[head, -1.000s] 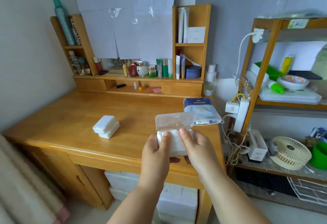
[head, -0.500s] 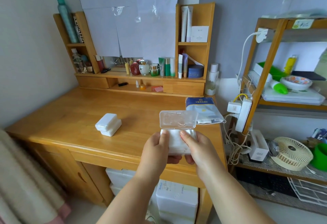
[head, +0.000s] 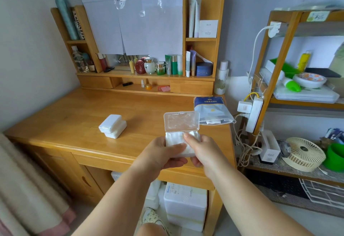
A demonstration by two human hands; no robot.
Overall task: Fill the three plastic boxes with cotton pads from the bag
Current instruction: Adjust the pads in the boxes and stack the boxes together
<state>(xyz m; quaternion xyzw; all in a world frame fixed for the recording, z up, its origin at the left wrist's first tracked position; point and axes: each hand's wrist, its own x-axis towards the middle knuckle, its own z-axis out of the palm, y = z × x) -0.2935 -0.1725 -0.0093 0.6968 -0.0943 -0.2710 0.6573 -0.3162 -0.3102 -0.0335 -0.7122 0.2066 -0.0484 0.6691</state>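
Both hands meet at frame centre over the desk's (head: 74, 124) front edge, holding one plastic box (head: 181, 142) with its clear lid (head: 181, 122) flipped up. Left hand (head: 162, 153) grips the box's left side; right hand (head: 202, 149) grips the right, a finger pressing the white cotton pads (head: 176, 138) inside. Two closed boxes (head: 112, 126) sit stacked, centre-left. Blue bag (head: 212, 110) lies right of centre, by the desk's right edge.

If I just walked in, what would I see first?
First, two hands, the left hand and right hand, holding an open clear plastic box packed with white cotton pads, lid up, over the desk's front edge. Two closed white boxes sit stacked mid-desk, and the blue cotton pad bag lies at the right edge.
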